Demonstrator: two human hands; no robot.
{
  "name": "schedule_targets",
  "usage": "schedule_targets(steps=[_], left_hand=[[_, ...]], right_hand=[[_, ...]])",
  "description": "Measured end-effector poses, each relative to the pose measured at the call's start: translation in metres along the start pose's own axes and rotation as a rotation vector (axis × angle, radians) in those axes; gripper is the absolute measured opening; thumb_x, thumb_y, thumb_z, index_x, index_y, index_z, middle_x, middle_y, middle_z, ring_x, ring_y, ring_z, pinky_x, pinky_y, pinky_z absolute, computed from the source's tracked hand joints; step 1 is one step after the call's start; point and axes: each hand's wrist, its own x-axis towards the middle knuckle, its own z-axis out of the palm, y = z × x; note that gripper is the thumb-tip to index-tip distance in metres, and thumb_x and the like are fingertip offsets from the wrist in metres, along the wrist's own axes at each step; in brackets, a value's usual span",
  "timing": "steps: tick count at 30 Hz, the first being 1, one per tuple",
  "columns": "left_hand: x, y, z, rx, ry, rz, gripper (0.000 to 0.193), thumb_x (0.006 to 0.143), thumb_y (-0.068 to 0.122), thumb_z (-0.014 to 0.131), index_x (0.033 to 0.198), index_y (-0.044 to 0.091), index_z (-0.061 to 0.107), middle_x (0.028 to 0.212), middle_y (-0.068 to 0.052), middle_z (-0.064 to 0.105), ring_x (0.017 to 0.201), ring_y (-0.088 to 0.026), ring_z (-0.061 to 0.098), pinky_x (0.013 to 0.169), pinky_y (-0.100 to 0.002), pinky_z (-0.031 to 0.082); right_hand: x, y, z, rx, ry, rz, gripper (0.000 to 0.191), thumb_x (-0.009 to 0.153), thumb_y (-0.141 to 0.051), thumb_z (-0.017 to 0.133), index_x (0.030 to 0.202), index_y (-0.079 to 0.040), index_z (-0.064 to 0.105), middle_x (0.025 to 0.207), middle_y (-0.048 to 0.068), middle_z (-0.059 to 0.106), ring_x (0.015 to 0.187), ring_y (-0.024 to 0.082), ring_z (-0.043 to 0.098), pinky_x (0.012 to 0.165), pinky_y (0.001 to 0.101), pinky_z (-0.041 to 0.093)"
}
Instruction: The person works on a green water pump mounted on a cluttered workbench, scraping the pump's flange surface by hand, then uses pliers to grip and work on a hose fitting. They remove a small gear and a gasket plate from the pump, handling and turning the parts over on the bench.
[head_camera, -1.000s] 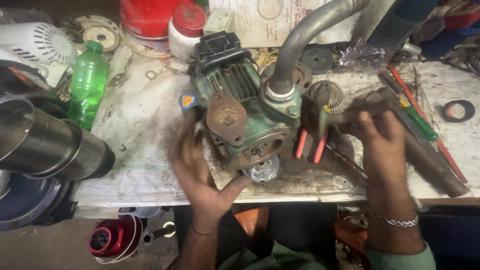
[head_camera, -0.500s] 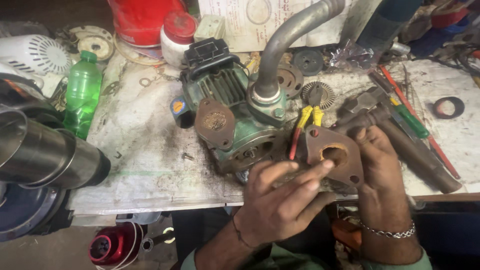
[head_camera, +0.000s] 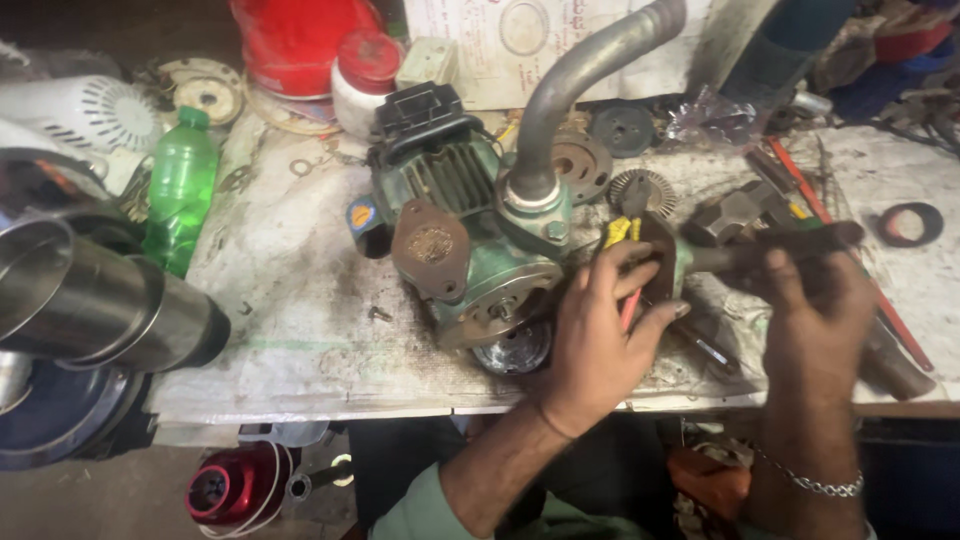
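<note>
left hand (head_camera: 605, 325) on flange plate (head_camera: 660, 262), right hand (head_camera: 815, 320) seemingly gripping wrench (head_camera: 770, 245)

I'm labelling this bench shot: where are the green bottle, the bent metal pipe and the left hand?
green bottle (head_camera: 180, 190): head view, middle of its body.
bent metal pipe (head_camera: 560, 95): head view, on its curved upper stretch.
left hand (head_camera: 600, 330): head view, back of the hand.

A rusty brown flange plate (head_camera: 660, 255) is held on edge just right of the green pump (head_camera: 480, 250), pinched by the left hand (head_camera: 600, 335). A dark, greasy bar-shaped tool (head_camera: 770, 250) is gripped by the right hand (head_camera: 815, 325), farther right of the pump, lying roughly level, its left end brought against the plate.
</note>
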Motion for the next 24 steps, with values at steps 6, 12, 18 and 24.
schedule_targets(steps=[6, 12, 18, 24], left_hand=[[0.004, -0.017, 0.017, 0.097, 0.078, 0.01, 0.048, 0.097, 0.011, 0.075, 0.135, -0.001, 0.05, 0.128, -0.019, 0.071, 0.122, -0.029, 0.074, 0.099, -0.038, 0.058], [0.009, -0.019, 0.015, 0.159, 0.125, 0.035, 0.05, 0.101, 0.02, 0.074, 0.139, 0.0, 0.049, 0.125, -0.016, 0.073, 0.116, -0.028, 0.073, 0.101, -0.038, 0.055], [0.017, -0.031, 0.024, -0.254, 0.099, -0.15, 0.055, 0.105, 0.019, 0.062, 0.152, -0.002, 0.042, 0.141, -0.023, 0.063, 0.12, -0.023, 0.065, 0.098, -0.035, 0.054], [0.023, -0.049, 0.033, -0.579, 0.082, -0.307, 0.057, 0.098, 0.004, 0.066, 0.15, 0.0, 0.043, 0.141, -0.025, 0.06, 0.12, -0.019, 0.062, 0.1, -0.03, 0.053]], right_hand=[[0.008, -0.005, -0.007, -0.014, 0.003, -0.078, 0.019, 0.106, 0.005, 0.063, 0.125, 0.004, 0.063, 0.117, 0.013, 0.07, 0.103, 0.019, 0.069, 0.093, 0.0299, 0.058], [0.009, -0.013, 0.004, -0.077, 0.054, -0.06, 0.016, 0.114, 0.005, 0.062, 0.129, 0.007, 0.058, 0.116, 0.016, 0.069, 0.1, 0.023, 0.071, 0.083, 0.0285, 0.056], [-0.005, -0.018, 0.003, 0.1, 0.167, 0.159, 0.02, 0.112, -0.013, 0.062, 0.13, -0.004, 0.061, 0.119, 0.007, 0.069, 0.104, 0.014, 0.07, 0.094, 0.0273, 0.058], [0.011, 0.003, -0.014, 0.076, -0.018, 0.038, 0.014, 0.116, -0.007, 0.061, 0.12, 0.007, 0.062, 0.104, 0.014, 0.069, 0.088, 0.019, 0.065, 0.089, 0.0335, 0.055]])
